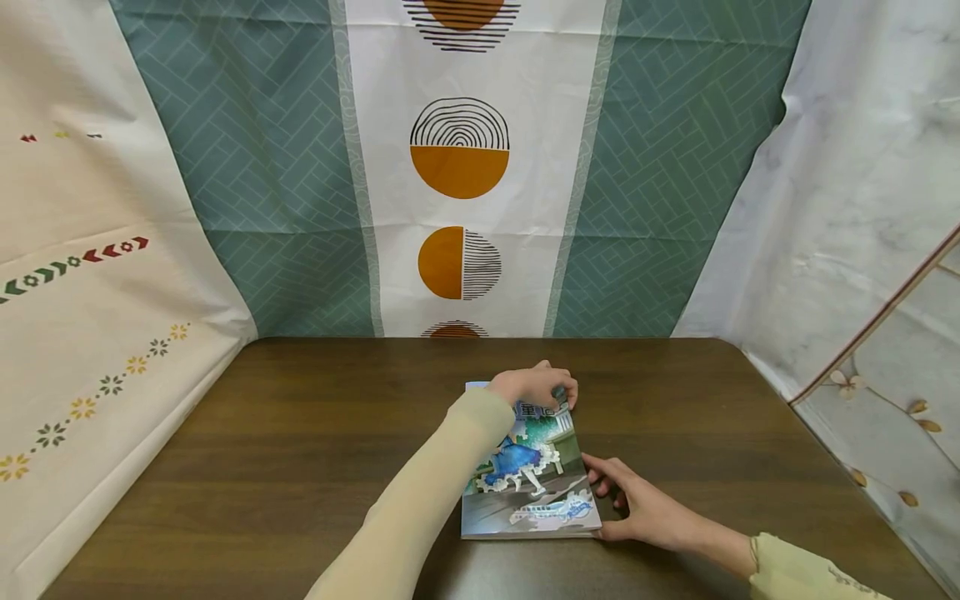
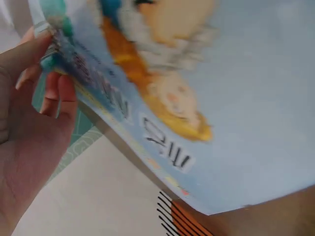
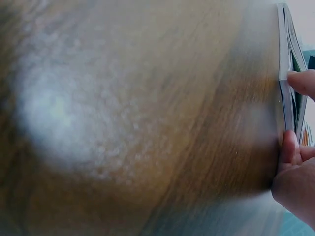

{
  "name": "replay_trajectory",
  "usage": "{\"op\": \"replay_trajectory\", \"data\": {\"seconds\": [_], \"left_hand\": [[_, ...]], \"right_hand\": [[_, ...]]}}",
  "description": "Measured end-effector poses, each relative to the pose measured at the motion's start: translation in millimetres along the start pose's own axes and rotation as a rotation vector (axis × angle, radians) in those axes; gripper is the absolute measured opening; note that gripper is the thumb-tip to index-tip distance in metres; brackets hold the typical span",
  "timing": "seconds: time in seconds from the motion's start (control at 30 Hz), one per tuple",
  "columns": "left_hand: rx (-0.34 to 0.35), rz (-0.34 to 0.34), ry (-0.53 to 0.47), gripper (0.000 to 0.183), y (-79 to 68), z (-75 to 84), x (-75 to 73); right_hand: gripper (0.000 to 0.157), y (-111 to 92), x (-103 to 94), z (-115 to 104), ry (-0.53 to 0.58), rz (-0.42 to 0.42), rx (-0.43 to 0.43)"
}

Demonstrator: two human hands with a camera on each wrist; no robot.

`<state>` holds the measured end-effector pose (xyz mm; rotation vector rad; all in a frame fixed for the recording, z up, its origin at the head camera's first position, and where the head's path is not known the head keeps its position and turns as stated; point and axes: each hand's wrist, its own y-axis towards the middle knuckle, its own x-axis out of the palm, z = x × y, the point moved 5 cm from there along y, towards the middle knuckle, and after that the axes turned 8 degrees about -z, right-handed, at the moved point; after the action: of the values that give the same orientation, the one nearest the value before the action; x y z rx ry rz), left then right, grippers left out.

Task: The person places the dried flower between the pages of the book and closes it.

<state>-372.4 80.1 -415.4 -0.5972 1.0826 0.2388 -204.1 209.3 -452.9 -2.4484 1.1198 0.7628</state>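
A book [image 1: 517, 471] with a glossy illustrated cover lies on the brown wooden table [image 1: 337, 467]. At its far right corner, my left hand [image 1: 534, 387] pinches the cover. The left wrist view shows the thumb on the pale blue cover [image 2: 246, 123] and fingers behind it. My right hand [image 1: 648, 507] rests beside the near right corner, its thumb and fingertips touching the book's edge, spread apart. In the right wrist view, a narrow gap shows between layers of the book's edge [image 3: 283, 46]. The left forearm hides part of the cover.
A green and white patterned cloth [image 1: 465, 208] hangs behind the table's far edge. Pale cloths cover the left side [image 1: 90, 350] and the right side [image 1: 847, 208].
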Motion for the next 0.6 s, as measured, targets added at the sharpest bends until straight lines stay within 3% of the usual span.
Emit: {"op": "replay_trajectory", "data": {"seconds": [0.3, 0.6], "left_hand": [[-0.077, -0.028, -0.009, 0.014, -1.4, 0.0, -0.6], [-0.070, -0.021, -0.016, 0.020, -4.8, -1.1, 0.9]], "right_hand": [[0.095, 1.2, -1.1, -0.6, 0.025, -0.028, 0.035], [0.096, 0.9, 1.1, -3.5, 0.011, -0.007, 0.025]]}}
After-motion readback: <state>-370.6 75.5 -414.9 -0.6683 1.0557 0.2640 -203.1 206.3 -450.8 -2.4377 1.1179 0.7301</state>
